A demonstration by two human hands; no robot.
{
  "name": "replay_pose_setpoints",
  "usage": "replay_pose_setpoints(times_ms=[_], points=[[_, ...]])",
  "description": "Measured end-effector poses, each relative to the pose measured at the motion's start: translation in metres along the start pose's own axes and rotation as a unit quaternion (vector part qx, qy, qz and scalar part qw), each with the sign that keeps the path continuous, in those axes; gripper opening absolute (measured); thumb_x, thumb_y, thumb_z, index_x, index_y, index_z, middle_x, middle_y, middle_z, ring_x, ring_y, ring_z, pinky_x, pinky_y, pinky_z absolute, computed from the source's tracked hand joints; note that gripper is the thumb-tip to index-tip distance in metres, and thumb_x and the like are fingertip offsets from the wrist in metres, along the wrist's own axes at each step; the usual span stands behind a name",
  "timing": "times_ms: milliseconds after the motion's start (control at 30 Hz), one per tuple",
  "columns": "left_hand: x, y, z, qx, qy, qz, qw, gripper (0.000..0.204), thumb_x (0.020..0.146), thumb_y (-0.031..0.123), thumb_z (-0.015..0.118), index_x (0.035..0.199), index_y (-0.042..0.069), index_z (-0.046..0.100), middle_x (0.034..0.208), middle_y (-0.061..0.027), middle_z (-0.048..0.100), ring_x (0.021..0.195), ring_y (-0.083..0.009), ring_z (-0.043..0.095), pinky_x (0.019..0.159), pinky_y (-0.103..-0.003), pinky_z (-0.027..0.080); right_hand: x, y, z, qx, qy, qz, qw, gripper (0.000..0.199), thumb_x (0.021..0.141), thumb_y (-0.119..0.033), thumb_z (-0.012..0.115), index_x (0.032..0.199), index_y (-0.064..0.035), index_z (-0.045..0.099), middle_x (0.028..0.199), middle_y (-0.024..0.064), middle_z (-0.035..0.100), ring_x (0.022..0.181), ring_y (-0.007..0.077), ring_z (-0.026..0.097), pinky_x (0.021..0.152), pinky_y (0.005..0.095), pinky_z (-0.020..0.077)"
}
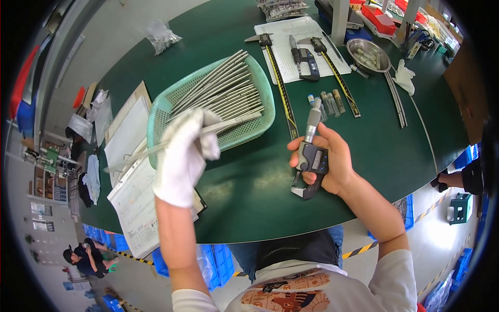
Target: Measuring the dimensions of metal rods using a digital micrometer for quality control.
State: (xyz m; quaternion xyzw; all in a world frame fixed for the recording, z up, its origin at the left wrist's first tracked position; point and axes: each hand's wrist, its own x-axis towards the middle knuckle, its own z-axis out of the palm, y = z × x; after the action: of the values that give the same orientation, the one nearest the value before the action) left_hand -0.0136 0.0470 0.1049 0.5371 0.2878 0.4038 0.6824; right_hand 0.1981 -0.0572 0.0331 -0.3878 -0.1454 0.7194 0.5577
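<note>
Left hand: your white-gloved left hand (183, 156) hovers over the near rim of the basket, its grip pinched on a long thin silver metal rod (179, 139) that runs flat from the papers at your left to the basket's right side.
Right hand: your bare right hand (332, 161) holds a grey-and-black digital micrometer (312, 156) upright above the table, fingers wrapped shut around its body, thumb on the display side, the silver thimble pointing away from you.
Rod: it lies across the basket's front edge, apart from the micrometer, which stands well to its right.
Basket: a pale green perforated plastic basket (262, 78) sits on the dark green table (249, 197), filled with a bundle of similar silver rods (223, 88) laid side by side.
Left of basket: a white ring binder with printed sheets (132, 197) lies open under your left wrist, overhanging the table edge.
Beyond the micrometer: four small clear vials (326, 103) rest just past it; two long calipers (280, 78) and a shorter digital caliper (306, 60) lie on and beside a white paper form (291, 31).
Far right: a round steel bowl (368, 54) and a crumpled white glove (404, 77) sit near the table's far edge.
</note>
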Motion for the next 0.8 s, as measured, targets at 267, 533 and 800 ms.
replay_pose_setpoints(times_ms=[267, 533, 800], points=[[0.038, 0.025, -0.035, 0.866, 0.06, 0.022, 0.497, 0.017, 0.077, 0.016, 0.051, 0.072, 0.005, 0.063, 0.068, -0.013, 0.058, 0.066, -0.0256, 0.059, 0.058, -0.034, 0.046, -0.003, -0.002, 0.001, -0.004, -0.013, -0.014, 1.0, 0.058, 0.083, -0.05, 0.028, 0.091, 0.0026, 0.053, 0.068, 0.0126, 0.057, 0.037, 0.0145, 0.042, 0.037, 0.023, 0.0346], [0.038, -0.001, -0.034, 0.94, -0.083, -0.152, 0.295, 0.015, 0.07, 0.009, 0.053, 0.077, 0.005, 0.066, 0.08, -0.0136, 0.064, 0.077, -0.0264, 0.063, 0.067, -0.034, 0.049, -0.004, -0.001, 0.003, -0.011, -0.002, -0.003, 1.0, 0.057, 0.083, -0.048, 0.028, 0.092, 0.0025, 0.053, 0.068, 0.0126, 0.057, 0.037, 0.0142, 0.041, 0.038, 0.0227, 0.0351], [0.056, 0.007, -0.034, 0.903, -0.132, -0.233, 0.336, 0.02, 0.068, 0.011, 0.051, 0.079, 0.003, 0.066, 0.083, -0.0189, 0.062, 0.081, -0.0304, 0.061, 0.073, -0.036, 0.048, -0.004, 0.001, 0.002, -0.007, -0.027, -0.007, 1.0, 0.054, 0.082, -0.047, 0.031, 0.091, 0.0012, 0.053, 0.068, 0.0124, 0.057, 0.038, 0.0137, 0.042, 0.038, 0.0226, 0.0351]])
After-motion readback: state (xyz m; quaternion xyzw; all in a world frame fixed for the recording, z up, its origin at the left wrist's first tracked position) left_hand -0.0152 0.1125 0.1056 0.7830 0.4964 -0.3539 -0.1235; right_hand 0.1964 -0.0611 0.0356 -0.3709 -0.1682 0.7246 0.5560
